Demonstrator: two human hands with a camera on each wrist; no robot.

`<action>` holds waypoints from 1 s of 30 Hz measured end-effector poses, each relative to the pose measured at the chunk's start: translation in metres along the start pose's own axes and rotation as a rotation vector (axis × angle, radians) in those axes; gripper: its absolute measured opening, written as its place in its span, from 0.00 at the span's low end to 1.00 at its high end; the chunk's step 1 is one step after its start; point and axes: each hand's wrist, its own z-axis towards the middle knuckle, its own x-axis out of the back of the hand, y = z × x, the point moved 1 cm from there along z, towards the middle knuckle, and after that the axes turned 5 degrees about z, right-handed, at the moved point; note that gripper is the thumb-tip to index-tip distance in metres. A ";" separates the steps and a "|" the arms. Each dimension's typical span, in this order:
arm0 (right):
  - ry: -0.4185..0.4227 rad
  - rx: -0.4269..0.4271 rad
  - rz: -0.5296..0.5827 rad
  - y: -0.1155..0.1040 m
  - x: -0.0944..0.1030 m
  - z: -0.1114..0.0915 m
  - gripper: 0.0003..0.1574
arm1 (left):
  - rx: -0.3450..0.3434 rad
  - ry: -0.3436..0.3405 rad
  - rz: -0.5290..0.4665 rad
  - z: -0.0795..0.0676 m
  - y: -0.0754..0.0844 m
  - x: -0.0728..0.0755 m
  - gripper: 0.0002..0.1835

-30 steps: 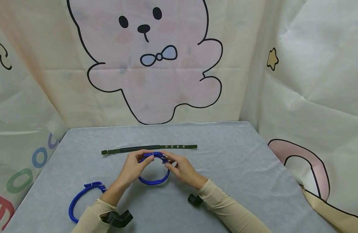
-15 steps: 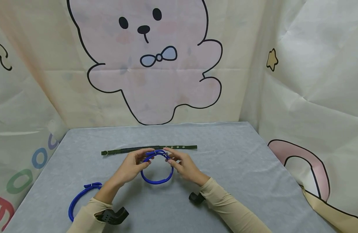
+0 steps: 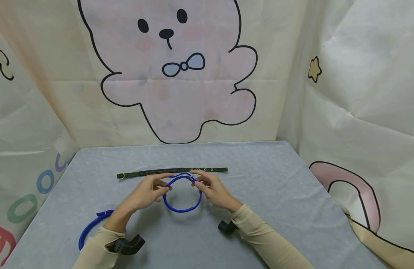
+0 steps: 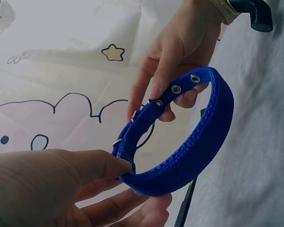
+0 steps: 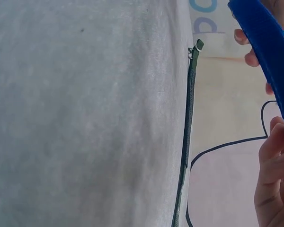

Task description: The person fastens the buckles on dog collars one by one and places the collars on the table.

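A blue pet collar (image 3: 182,211), closed into a loop, is held up above the table between both hands. My left hand (image 3: 149,192) pinches its left side; in the left wrist view the thumb (image 4: 106,165) lies on the strap (image 4: 194,161) with fingers beneath. My right hand (image 3: 216,191) grips the upper right part near the metal buckle (image 4: 135,115) and eyelets (image 4: 176,89). The right wrist view shows only a stretch of the blue strap (image 5: 262,47) beside the fingertips (image 5: 274,135).
A green collar (image 3: 163,172) with eyelets lies straight behind the hands. Another blue collar (image 3: 89,228) lies at the left, partly behind the left forearm. Grey cloth covers the table (image 3: 270,179); printed curtains (image 3: 200,93) stand around it.
My left hand has shifted left along the collar, away from the buckle. The loop has moved slightly right and looks rounder; the left forearm now covers more of the other blue collar.
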 end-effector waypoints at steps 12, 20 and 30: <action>-0.021 -0.074 0.053 0.000 0.003 0.003 0.23 | 0.004 -0.019 0.035 0.001 0.000 0.008 0.26; -0.065 -0.057 0.068 -0.001 0.001 0.005 0.24 | 0.000 -0.024 0.030 -0.003 -0.002 0.012 0.26; -0.149 -0.105 0.093 0.002 -0.013 0.003 0.26 | -0.025 -0.062 0.021 -0.015 -0.012 0.017 0.26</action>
